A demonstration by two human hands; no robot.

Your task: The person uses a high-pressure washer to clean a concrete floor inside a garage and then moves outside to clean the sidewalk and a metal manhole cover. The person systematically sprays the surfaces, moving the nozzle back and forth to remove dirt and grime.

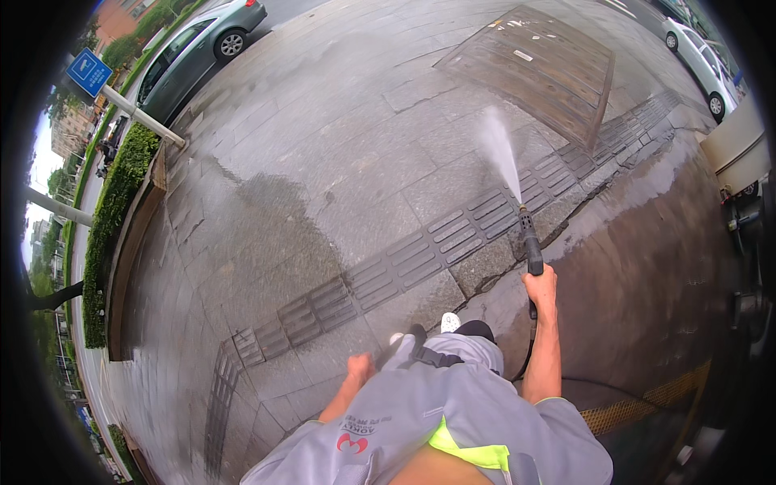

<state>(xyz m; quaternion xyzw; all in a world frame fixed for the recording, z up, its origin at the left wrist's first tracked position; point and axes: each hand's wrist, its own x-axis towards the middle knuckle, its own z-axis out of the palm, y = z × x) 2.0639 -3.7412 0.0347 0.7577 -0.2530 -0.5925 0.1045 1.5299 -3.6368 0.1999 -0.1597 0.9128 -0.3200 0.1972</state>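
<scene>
nearest, the left hand [358,370] hangs in a loose fist by the hip, holding nothing. further out, the right hand [541,284] is clenched around a black spray lance [530,241]; a hose [566,378] trails behind that grip, and ahead of it a water jet [501,153] fans over wet paving [323,162].

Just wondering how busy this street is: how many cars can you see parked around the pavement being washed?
2. A grey-green car stands at the upper left beside the hedge; a white car stands at the upper right. Others may be hidden past the picture's rim.
</scene>
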